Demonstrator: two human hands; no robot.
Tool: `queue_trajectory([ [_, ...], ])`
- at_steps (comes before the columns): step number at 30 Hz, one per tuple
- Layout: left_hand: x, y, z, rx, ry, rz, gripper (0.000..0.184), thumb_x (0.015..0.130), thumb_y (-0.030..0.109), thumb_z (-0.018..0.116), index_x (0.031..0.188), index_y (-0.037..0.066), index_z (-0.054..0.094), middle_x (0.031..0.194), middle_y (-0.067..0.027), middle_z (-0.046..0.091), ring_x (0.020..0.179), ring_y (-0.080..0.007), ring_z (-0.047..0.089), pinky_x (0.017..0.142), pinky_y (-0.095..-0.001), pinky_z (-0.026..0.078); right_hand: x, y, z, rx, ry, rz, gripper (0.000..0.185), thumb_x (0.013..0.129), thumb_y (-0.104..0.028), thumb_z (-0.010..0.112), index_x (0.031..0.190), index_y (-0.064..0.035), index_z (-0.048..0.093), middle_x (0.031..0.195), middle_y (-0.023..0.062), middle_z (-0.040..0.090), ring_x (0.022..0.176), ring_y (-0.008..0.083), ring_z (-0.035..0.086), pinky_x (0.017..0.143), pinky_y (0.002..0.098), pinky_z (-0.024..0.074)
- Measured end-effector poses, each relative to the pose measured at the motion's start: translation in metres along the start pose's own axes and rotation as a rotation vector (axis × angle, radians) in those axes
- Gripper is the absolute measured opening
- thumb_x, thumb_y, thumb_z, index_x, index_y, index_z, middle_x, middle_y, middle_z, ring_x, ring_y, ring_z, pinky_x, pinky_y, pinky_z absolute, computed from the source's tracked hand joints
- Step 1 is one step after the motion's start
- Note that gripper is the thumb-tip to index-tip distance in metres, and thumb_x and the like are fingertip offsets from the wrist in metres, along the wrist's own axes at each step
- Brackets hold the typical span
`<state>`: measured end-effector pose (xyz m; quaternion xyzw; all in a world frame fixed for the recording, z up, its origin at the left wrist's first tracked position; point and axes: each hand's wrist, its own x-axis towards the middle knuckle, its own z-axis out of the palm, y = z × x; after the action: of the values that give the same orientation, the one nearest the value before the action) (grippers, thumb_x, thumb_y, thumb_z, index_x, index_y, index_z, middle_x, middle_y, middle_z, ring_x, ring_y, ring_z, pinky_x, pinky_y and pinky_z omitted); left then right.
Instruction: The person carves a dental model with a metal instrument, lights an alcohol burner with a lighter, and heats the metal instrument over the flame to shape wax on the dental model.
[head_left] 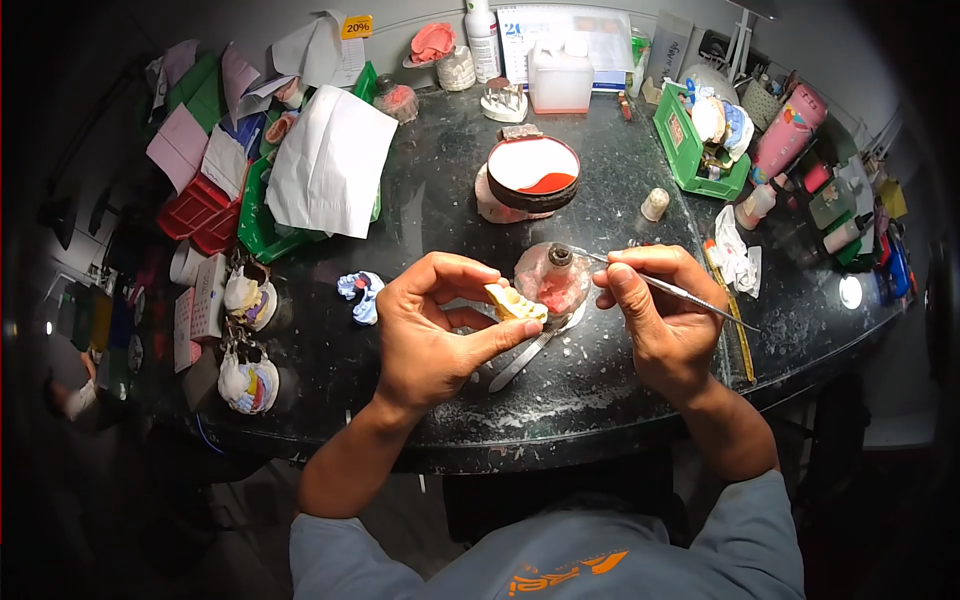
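My left hand [438,325] pinches a small yellow dental cast [518,305] between thumb and fingers, just left of a glass burner [560,285]. The burner has a dark metal neck and pink material inside or behind its glass. In my right hand [665,315] is a thin metal dental carving tool [685,291], held like a pen. Its working tip points left, close to the burner's neck; whether they touch I cannot tell. A pale-handled knife or spatula [522,362] lies on the bench below the cast. Behind the burner sits a round tin [533,200] with red material in it.
Blue-and-white dental pieces [360,297] and articulated models [248,385] stand on the left. Green bins [700,165] and papers [333,160] flank the dark bench [440,215]. A yellow ruler-like strip [735,325] and crumpled tissue [737,255] lie right of my right hand.
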<state>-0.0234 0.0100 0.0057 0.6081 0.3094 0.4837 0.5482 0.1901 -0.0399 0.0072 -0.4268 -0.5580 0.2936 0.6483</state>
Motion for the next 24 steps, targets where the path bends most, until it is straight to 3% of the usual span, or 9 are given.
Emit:
queue_trajectory([
  [13, -0.0004, 0.0032, 0.0002, 0.011, -0.022, -0.023, 0.042, 0.068, -0.01, 0.083, 0.102, -0.001, 0.06, 0.098, -0.0129, 0.067, 0.092, -0.0193, 0.07, 0.079, -0.0312, 0.062, 0.0003, -0.0054, 0.0013, 0.042, 0.014, 0.012, 0.013, 0.094, -0.008, 0.065, 0.099, 0.004, 0.061, 0.084, 0.0115, 0.068, 0.075, 0.0138, 0.069, 0.066, 0.0242, 0.0573],
  [24, -0.0018, 0.0049, -0.0001, -0.019, -0.03, -0.06, 0.043, 0.069, -0.008, 0.084, 0.103, -0.002, 0.059, 0.096, -0.0131, 0.067, 0.09, -0.0192, 0.07, 0.079, -0.0305, 0.061, -0.0003, 0.0024, -0.0001, 0.02, 0.03, -0.091, 0.015, 0.095, -0.012, 0.066, 0.091, 0.001, 0.06, 0.079, 0.0052, 0.063, 0.067, 0.0076, 0.062, 0.059, 0.0204, 0.0503],
])
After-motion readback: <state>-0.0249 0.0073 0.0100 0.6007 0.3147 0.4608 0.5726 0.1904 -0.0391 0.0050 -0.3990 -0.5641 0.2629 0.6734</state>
